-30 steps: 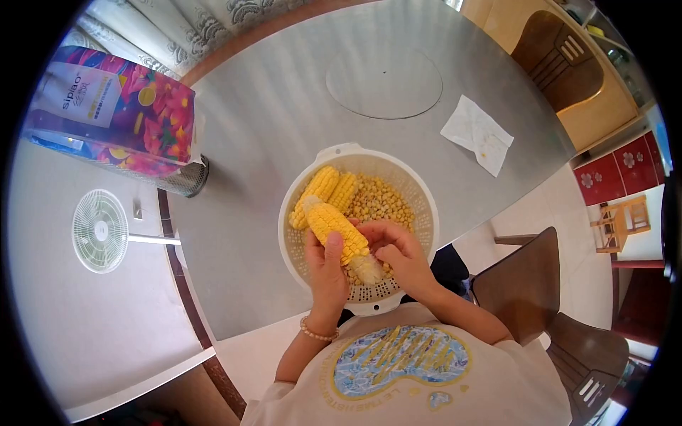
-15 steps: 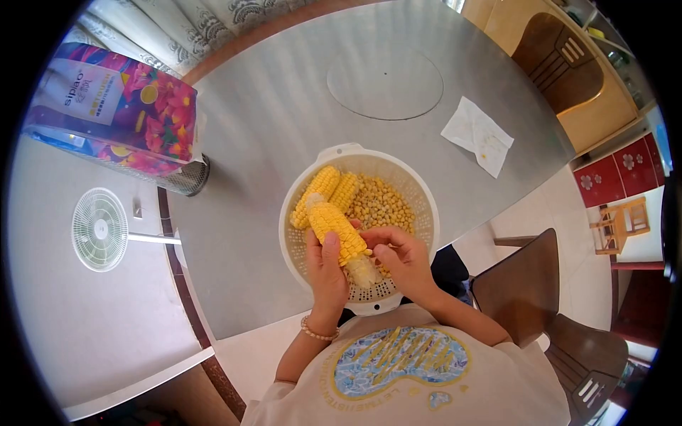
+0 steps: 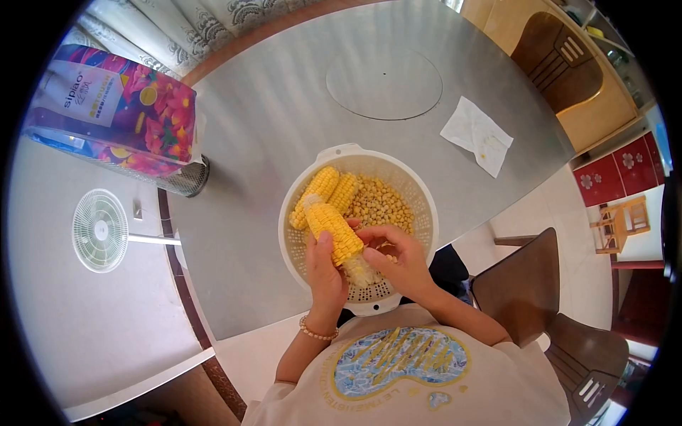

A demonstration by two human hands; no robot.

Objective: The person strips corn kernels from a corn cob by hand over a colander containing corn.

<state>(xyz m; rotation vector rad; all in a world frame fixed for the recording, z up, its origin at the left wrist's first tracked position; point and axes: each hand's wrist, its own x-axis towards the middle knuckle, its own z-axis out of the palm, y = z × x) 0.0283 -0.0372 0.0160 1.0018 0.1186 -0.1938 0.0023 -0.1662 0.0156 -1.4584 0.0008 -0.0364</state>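
A partly stripped corn cob lies tilted over the colander, its near end bare and pale. My left hand is wrapped round it from the left, thumb on top. At the edge of the remaining kernels, my right hand has its thumb and fingers closed together against the cob; whether a kernel is between them is hidden. Below sits the white colander, with loose corn kernels on its right side. More yellow corn cobs lean at its back left.
The colander is at the near edge of the grey table. A crumpled white tissue lies to the right. At the left edge a colourful tissue pack rests on a mesh basket. Brown chairs stand at the right.
The cob has turned slightly in my left hand and its lower end has shifted a little left. My right thumb and fingers have moved slightly left along the kernel edge.
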